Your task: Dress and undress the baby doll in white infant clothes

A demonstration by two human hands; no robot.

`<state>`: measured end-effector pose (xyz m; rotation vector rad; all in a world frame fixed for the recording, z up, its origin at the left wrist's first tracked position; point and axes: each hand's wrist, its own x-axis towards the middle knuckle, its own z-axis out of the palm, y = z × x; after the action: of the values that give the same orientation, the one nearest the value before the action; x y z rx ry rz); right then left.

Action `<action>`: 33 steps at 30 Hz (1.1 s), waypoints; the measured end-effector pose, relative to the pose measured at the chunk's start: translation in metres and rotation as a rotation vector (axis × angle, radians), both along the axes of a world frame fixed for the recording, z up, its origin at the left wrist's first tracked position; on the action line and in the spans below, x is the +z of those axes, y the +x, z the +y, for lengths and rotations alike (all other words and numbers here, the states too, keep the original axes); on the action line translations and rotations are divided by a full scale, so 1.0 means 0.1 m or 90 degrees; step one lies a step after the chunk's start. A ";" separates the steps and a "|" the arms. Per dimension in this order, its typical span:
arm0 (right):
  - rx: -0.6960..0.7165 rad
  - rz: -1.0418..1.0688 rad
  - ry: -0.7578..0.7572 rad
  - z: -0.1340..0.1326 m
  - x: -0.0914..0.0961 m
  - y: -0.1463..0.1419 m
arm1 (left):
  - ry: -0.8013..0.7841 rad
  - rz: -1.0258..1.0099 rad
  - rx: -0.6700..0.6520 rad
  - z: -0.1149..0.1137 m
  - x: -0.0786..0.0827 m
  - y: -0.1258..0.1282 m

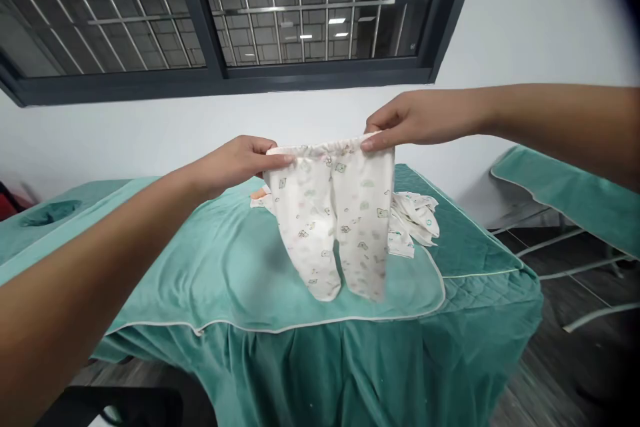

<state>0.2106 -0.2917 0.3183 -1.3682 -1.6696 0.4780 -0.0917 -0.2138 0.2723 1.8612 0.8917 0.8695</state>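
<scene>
Our left hand (243,163) and our right hand (407,119) each pinch 1 end of the gathered waistband of a pair of small white trousers (333,213), thumbs on the side facing us. The right hand sits higher than the left, so the waistband slopes a little between them.

We have the trousers stretched wide in front of us, with their 2 legs hanging down over the bed (320,370); we cannot tell whether the leg ends touch it. The fabric carries a scattered print of small figures in grey, green and yellow.

Under the trousers we see a light green blanket (240,267) with a pale edging, laid over the darker green bed cover. Behind the trousers, to the right, lies a crumpled heap of white printed cloth (415,217). To the left, an orange-pink object (259,193) peeks out beside some white fabric, too hidden for us to name.

Beyond the bed we face a white wall (200,123) and a dark-framed window (325,73) with metal bars behind the glass. On our right stands a 2nd green-covered bed (575,190) on pale metal legs, above a dark floor (555,347).
</scene>
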 end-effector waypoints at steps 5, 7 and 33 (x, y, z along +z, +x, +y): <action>0.233 -0.088 -0.165 0.12 -0.18 -0.08 | -0.014 -0.091 -0.028 -0.02 -0.16 0.00; 0.289 -0.007 -0.138 0.18 -0.24 -0.17 | -0.023 -0.186 -0.044 -0.03 -0.18 -0.01; 0.035 -0.117 -0.102 1.92 -2.09 -0.37 | 0.091 -0.052 0.505 0.69 -2.09 -0.15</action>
<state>0.1732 -0.1002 0.1088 -1.5232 -1.8548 0.5419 -0.1070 -0.1447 0.0632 1.5571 1.5872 1.4981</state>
